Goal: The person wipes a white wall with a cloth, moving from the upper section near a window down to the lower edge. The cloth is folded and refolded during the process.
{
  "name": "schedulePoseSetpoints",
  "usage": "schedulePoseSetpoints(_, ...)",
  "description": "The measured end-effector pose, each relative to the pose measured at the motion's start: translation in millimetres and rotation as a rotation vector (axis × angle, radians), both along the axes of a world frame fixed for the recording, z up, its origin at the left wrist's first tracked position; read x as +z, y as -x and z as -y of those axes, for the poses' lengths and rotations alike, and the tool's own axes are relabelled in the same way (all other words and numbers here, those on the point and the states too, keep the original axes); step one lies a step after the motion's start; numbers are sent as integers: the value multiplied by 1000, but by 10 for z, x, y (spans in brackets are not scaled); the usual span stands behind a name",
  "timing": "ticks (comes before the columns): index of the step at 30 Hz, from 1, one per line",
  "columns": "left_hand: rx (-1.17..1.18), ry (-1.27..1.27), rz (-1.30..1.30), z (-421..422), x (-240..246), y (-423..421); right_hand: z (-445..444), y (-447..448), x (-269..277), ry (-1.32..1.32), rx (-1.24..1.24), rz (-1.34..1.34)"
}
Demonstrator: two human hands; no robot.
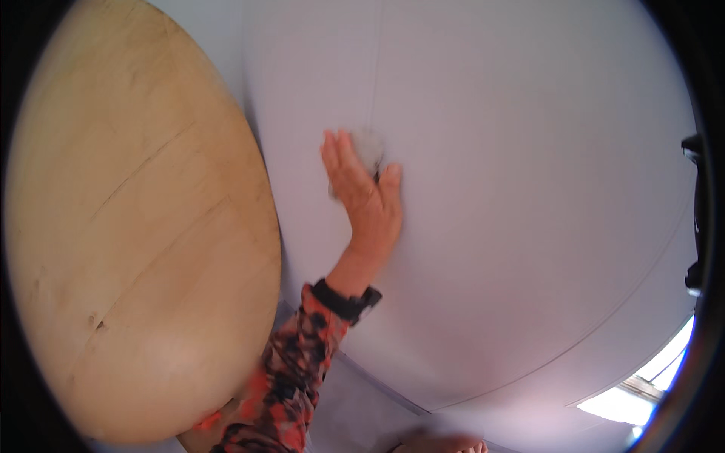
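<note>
My left hand (365,189), blurred by motion, lies over a roundish pale grey pad (369,146) against a smooth white wall panel (510,187). The pad shows between thumb and fingers, and a bit of it sticks out on the far side of the fingers. Most of it is hidden, so its exact kind is unclear. A small dark mark sits by the thumb. On the wrist is a black band (345,303), below it a red and black patterned sleeve (294,362). My right hand is out of view.
A large plywood board (147,226) with grain lines and a small knot fills the left side. A thin seam (375,73) runs up the panel above the hand. Grey floor (362,402) and a blurred bare foot (444,441) show below. Bright light enters through an opening (623,405) at lower right.
</note>
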State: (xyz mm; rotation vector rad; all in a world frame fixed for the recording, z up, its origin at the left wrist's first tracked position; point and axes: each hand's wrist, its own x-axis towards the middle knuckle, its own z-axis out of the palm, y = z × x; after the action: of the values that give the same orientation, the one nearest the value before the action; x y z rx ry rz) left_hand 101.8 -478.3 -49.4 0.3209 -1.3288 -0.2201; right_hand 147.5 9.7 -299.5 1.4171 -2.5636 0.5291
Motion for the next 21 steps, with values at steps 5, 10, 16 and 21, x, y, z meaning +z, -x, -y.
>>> schedulePoseSetpoints(5, 34, 92, -45, 644, 768, -113, -16, 25, -7, -22, -21, -26)
schedulePoseSetpoints(10, -19, 12, -115, 859, 822, -118, 16, 46, -50, -42, -33, -46)
schedulePoseSetpoints(16, -17, -124, -163, 1212, 574, -81, -60, 18, -24, -45, -53, -30)
schedulePoseSetpoints(21, 209, -240, -125, 1423, 261, 219, -445, 96, 152, -87, -100, 7)
